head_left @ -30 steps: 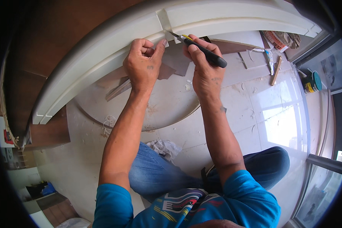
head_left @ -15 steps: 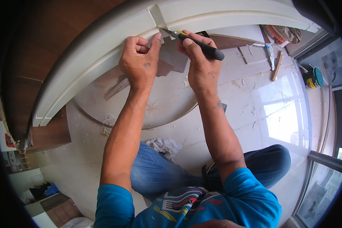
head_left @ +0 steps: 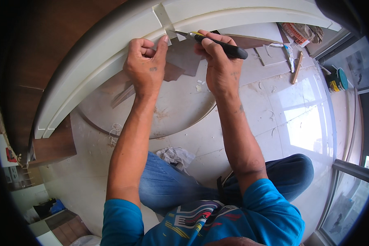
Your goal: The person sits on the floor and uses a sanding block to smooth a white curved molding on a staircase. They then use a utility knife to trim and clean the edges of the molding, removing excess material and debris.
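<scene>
White and grooved, the curved moulding (head_left: 106, 57) sweeps across the upper part of the view, and a shiny grey strip (head_left: 163, 17) lies crosswise over it. The strip's long axis runs from upper left down to lower right, roughly square to the band beneath.

The 2 hands meet near that strip's lower end. The left hand (head_left: 146, 69) is just below and left of it, its thumb extended up to the moulding's lower edge and its other fingers curled in. The gap between thumb and forefinger is small; whether they pinch the strip's end or only press against it, I cannot tell.

The right hand (head_left: 222, 67) has its fingers closed around a black-handled utility knife (head_left: 233, 51), thumb along the top. The knife lies across the strip's direction: handle out to the right and slightly lower, blade pointing left. Its tip is at the strip's lower end, just above and right of the left thumb; contact is too fine to make out. By fingertips, the left hand is nearer the strip; the right reaches it only through the blade.
</scene>
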`<state>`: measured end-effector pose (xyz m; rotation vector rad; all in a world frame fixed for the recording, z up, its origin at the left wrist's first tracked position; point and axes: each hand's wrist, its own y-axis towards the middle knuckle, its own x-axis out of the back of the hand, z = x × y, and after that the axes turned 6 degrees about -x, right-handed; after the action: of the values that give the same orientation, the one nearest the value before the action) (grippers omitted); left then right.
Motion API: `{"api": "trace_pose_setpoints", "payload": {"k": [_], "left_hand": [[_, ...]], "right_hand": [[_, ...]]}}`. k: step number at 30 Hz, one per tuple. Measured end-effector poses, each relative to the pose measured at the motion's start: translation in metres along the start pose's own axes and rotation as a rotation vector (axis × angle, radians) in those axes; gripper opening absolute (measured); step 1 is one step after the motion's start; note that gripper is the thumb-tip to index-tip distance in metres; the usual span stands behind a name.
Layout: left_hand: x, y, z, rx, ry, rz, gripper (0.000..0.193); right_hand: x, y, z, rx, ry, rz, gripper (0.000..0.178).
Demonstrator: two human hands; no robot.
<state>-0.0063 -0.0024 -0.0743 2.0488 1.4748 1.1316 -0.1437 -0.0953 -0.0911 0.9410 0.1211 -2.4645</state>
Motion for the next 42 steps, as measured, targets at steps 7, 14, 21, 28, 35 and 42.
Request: {"api": "trace_pose_setpoints", "payload": {"k": [7, 14, 21, 28, 35, 42], "left_hand": [[0.0, 0.0, 0.004, -0.035, 0.044, -0.002, 0.038], [-0.001, -0.002, 0.004, -0.042, 0.05, 0.003, 0.038], [-0.005, -0.007, 0.018, -0.074, -0.172, -0.004, 0.027], [-0.003, -0.003, 0.012, -0.178, -0.02, 0.099, 0.027], [-0.005, -0.003, -0.005, -0.019, 0.004, 0.092, 0.028], [-0.014, -0.003, -0.012, 0.073, -0.041, 0.079, 0.036]], "right_hand": [[-0.013, -0.006, -0.004, 0.025, 0.146, -0.041, 0.03], [-0.005, -0.008, -0.006, 0.056, 0.101, 0.011, 0.031], [0.005, -0.017, -0.034, -0.093, 0.517, -0.067, 0.029], [0.001, -0.014, -0.04, -0.098, 0.463, -0.121, 0.03], [-0.01, -0.003, -0.013, -0.026, 0.259, -0.1, 0.032], [-0.012, 0.012, -0.013, 0.031, 0.145, -0.068, 0.025]]}}
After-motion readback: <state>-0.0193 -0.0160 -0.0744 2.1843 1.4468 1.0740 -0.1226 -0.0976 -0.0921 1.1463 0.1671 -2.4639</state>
